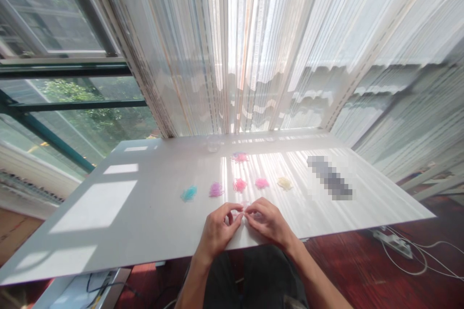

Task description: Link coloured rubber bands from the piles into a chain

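Observation:
My left hand (219, 227) and my right hand (267, 219) meet at the table's near edge, thumbs and fingertips pinched close together. What they hold is too small to make out. Just beyond the fingertips lies a faint pinkish bit (245, 204). Small piles of thin pieces form a row past my hands: teal (189, 193), purple (216, 189), red-pink (239, 185), pink (262, 183) and pale yellow (284, 183). Behind the row sits a mixed pink and blue pile (240, 157).
The white table (163, 231) stands against a sheer curtain (253, 48). A clear container (213, 143) is near the back edge. A blurred-out dark object (329, 177) lies at the right. White cables and a power strip (393, 243) are on the floor, right.

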A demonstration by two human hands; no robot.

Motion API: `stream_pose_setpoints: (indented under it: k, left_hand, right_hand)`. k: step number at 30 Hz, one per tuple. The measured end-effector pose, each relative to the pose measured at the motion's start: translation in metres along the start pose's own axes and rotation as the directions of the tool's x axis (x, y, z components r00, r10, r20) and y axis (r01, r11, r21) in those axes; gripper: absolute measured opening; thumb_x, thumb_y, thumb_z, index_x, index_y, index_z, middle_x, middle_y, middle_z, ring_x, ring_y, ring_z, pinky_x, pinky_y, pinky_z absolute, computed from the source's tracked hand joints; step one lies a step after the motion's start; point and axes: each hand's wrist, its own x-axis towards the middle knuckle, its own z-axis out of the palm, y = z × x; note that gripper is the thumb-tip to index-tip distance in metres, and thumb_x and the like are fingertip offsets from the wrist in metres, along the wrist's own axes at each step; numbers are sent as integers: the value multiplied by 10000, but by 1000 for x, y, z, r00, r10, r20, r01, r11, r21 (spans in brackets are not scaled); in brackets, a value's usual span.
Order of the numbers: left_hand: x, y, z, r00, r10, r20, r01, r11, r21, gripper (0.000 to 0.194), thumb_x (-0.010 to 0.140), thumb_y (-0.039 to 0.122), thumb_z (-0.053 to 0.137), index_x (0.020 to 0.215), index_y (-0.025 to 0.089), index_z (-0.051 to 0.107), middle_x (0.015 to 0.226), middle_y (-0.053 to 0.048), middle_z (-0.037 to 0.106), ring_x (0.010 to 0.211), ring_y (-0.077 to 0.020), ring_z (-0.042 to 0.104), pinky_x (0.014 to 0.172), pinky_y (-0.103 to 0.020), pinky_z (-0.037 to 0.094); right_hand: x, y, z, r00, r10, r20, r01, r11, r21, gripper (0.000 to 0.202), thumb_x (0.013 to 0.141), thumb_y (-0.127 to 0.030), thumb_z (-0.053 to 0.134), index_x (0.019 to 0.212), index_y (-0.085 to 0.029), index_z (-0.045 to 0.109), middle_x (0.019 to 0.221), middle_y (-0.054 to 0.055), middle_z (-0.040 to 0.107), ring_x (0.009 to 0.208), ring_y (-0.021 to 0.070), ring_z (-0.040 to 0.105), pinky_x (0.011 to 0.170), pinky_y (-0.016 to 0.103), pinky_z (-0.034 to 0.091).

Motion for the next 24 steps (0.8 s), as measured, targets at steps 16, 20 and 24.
stream_pose_setpoints:
  k: [16,20,24]
  left_hand:
    - [-1,1,0,1000,17,-10,-17,1000,7,163,921,261,641,1040,212,742,922,-30,789,622,-124,651,633,-226,568]
    - [-1,1,0,1000,5,-2,-5,1000,2,172,925,268,636,1046,210,744,927,-38,791,634,-129,656,621,-227,566]
    - [0,0,-1,1000,2,5,-2,1000,2,171,919,264,636,1042,211,743,926,-35,787,630,-127,652,614,-224,564]
  right_hand:
    - [1,-2,-2,1000,-2,-7,3,1000,13,91,946,-197,642,963,-224,728,849,50,714,810,200,676,730,312,564]
    - [1,-3,-2,1000,3,-10,-3,1000,11,92,948,-200,641,957,-224,729,854,51,715,810,199,679,728,312,567]
    - [0,-3,-1,1000,1,-18,-1,1000,12,87,953,-215,641,959,-224,727,849,51,713,807,198,674,723,311,563]
